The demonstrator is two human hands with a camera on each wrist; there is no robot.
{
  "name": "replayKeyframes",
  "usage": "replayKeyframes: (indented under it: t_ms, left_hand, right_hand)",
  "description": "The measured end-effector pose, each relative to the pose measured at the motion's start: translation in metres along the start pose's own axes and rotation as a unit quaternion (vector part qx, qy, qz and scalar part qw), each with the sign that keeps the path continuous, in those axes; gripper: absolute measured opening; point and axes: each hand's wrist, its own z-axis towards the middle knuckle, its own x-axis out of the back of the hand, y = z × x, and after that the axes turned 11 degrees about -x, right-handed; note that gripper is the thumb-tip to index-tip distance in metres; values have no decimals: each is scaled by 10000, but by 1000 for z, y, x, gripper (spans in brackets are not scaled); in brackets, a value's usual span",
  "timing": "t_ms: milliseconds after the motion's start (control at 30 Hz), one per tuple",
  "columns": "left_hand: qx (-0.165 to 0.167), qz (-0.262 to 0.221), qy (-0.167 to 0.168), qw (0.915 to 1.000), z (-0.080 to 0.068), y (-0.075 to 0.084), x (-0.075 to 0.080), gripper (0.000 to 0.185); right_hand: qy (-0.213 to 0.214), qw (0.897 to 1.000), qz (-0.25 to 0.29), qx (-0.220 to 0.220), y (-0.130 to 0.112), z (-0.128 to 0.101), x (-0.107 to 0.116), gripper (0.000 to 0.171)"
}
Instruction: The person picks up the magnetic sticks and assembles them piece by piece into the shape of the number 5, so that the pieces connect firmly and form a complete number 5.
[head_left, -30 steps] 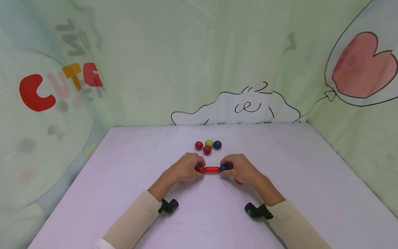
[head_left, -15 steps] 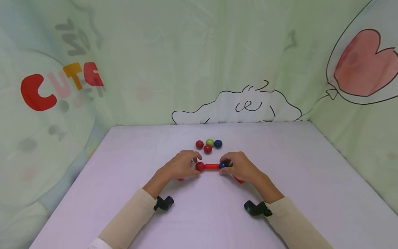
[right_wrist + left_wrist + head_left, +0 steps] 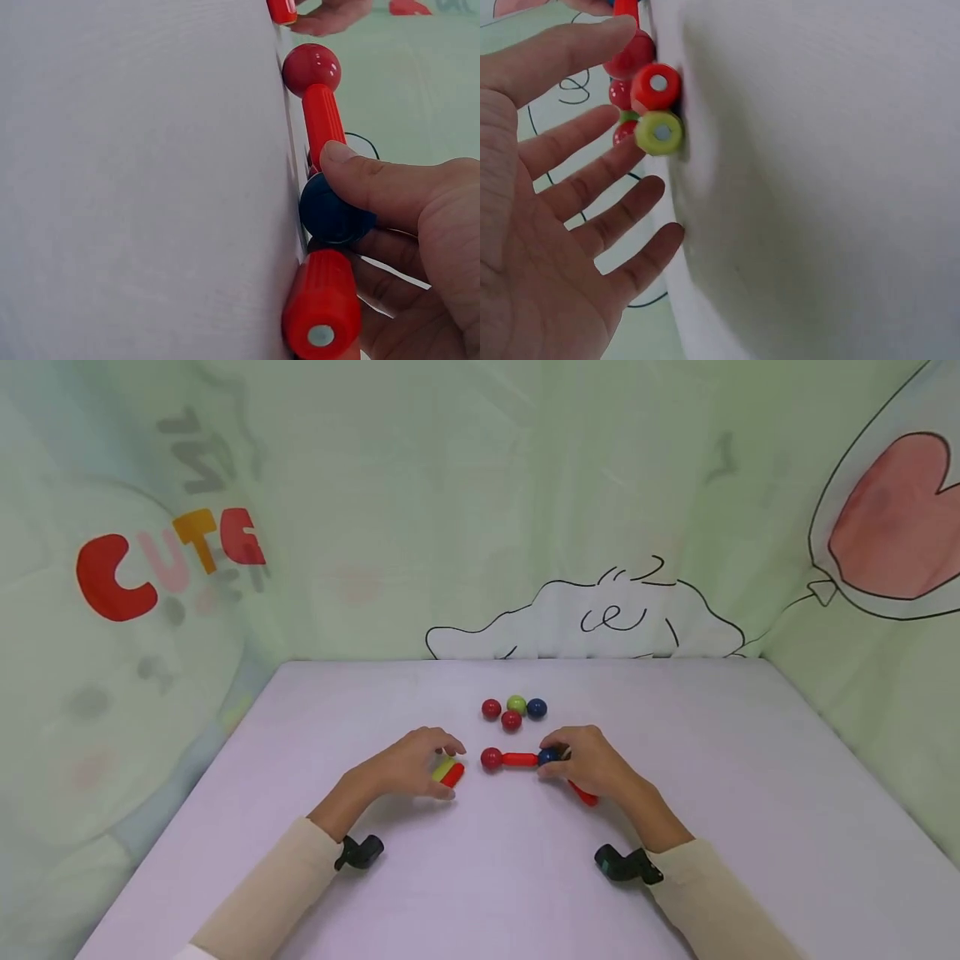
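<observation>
My right hand (image 3: pixel 592 764) pinches a blue ball (image 3: pixel 334 214) between thumb and fingers. A red rod (image 3: pixel 520 760) joins this ball to a red ball (image 3: pixel 491 759), forming a dumbbell shape lying on the table. Beneath my right hand lies another red rod (image 3: pixel 322 300) with a metal disc in its end. My left hand (image 3: pixel 408 764) is spread, fingers apart, around a loose red rod (image 3: pixel 453 775) and a yellow-green rod (image 3: pixel 443 767) that lie side by side. In the left wrist view its palm is bare; whether the fingertips touch the rods I cannot tell.
Behind the dumbbell shape, loose balls sit in a cluster: a red ball (image 3: pixel 491 709), a green ball (image 3: pixel 516 704), a blue ball (image 3: pixel 536 709) and a nearer red ball (image 3: pixel 512 721). The table (image 3: pixel 480 877) meets a printed cloth backdrop (image 3: pixel 375 527).
My left hand has released the red ball and moved left to the loose red and yellow-green rods, uncovering them. My right hand still holds the blue ball in about the same place.
</observation>
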Motion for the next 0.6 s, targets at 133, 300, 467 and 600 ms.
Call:
replayKeyframes:
  t_ms: [133,300,467,600]
  left_hand:
    - [-94,151,-127,9998,-5,-5,-1,59]
    - [-169,297,-197,9992,-7,-7,0,55]
    - [-297,318,-123,9990,-7,-6,-2,47]
    - [-264,242,-94,9993,-5,-4,-3,45]
  right_hand:
    - [19,9999,91,40,1,1,-2,42]
    - [31,9999,139,10,1,3,-3,42]
    - [45,9998,169,-15,3,4,-3,42]
    - [65,9998,208,-5,5,3,-3,40]
